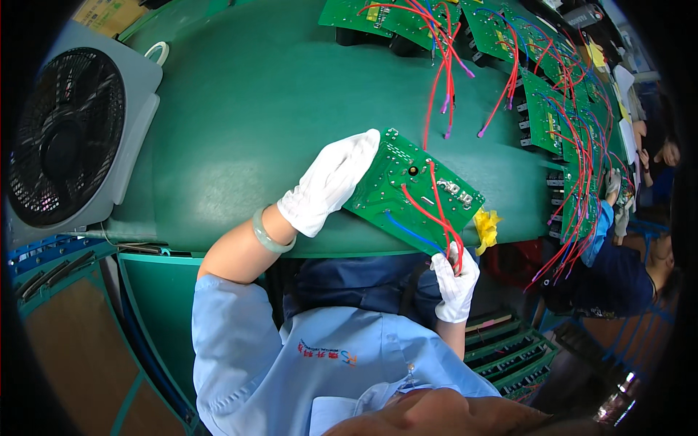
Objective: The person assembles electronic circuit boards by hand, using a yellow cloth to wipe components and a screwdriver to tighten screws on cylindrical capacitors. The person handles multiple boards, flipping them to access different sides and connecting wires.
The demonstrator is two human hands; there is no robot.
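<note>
At the near edge of the worktop [254, 94], I hold a green circuit board [420, 187], my left hand [331, 182] laid along its left side, fingers together, seemingly to steady it, while my right hand [456, 287] pinches its red wires [445, 224], apparently to gather them.

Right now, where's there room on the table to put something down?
Between the gray box fan and the gloved left hand, the green tabletop has a wide bare patch. A smaller one separates the held circuit board from the wired circuit boards crowding the right.
</note>
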